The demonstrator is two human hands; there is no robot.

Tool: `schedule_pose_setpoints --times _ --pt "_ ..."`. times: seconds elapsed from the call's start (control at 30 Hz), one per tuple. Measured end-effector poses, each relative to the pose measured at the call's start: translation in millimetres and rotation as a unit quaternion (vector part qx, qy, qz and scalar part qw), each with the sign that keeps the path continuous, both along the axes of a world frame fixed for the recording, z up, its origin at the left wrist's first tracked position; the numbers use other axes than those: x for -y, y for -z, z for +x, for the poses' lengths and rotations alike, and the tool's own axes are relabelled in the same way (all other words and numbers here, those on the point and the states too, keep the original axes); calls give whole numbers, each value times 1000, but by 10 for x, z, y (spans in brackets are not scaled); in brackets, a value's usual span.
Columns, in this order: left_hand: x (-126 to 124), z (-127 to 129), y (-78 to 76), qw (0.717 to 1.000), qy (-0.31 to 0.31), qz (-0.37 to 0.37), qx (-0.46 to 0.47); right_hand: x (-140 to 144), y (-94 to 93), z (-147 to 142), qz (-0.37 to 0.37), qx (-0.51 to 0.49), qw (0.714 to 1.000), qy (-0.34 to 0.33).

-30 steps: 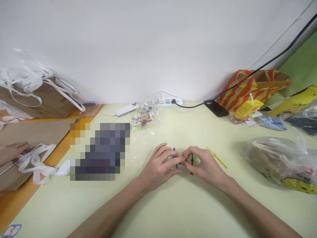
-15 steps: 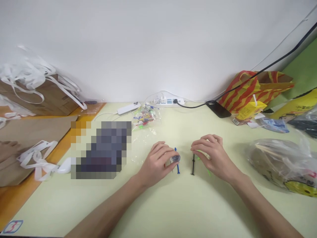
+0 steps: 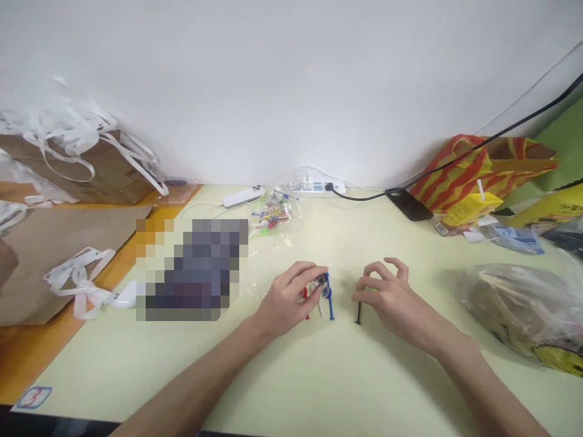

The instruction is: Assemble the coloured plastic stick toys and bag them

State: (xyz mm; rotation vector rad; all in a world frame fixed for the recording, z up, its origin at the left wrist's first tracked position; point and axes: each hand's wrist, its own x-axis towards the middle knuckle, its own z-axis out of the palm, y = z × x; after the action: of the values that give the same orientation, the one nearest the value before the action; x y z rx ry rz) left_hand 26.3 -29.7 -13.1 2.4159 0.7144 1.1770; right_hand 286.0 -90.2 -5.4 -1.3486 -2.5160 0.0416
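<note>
My left hand [image 3: 289,297] pinches a small, dark-looking clear round piece [image 3: 321,279] between thumb and fingertips. Just beyond those fingertips lies a thin blue plastic stick [image 3: 330,306] with a small round clear part beside it. Partly covered by the same hand are a red piece [image 3: 307,317] and a white stick [image 3: 320,309]. My right hand [image 3: 387,297] hovers low over a black stick [image 3: 359,314], its fingers bent and spread apart. Through a gap in those fingers shows a bit of a green piece [image 3: 372,289]. Whether the right fingertips touch the black stick is hidden.
A clear bag of colourful small parts [image 3: 276,212] lies behind my hands. Left stands a pixelated dark area [image 3: 195,273]; right, a plastic-wrapped bundle [image 3: 523,315]. At the back are a power strip [image 3: 314,186], a black phone [image 3: 410,205] and a drink carton [image 3: 471,211].
My left fingertips have risen slightly with the round piece, leaving more of the red and white pieces showing. My right hand has shifted over the black stick, its fingers more spread.
</note>
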Motion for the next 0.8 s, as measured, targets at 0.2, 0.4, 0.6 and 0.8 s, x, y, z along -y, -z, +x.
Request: schedule_pose_setpoints --times 0.2,0.4,0.6,0.8 --pt "0 -5 18 1000 6 -21 18 -20 129 37 27 21 999 7" --pt "4 -4 19 997 53 -2 58 -29 62 -20 21 5 1000 -11" --pt "4 2 3 997 65 -2 48 -18 -2 -101 44 -45 998 -26" --pt "0 7 -24 997 69 8 35 57 -90 -254 136 -129 980 -61"
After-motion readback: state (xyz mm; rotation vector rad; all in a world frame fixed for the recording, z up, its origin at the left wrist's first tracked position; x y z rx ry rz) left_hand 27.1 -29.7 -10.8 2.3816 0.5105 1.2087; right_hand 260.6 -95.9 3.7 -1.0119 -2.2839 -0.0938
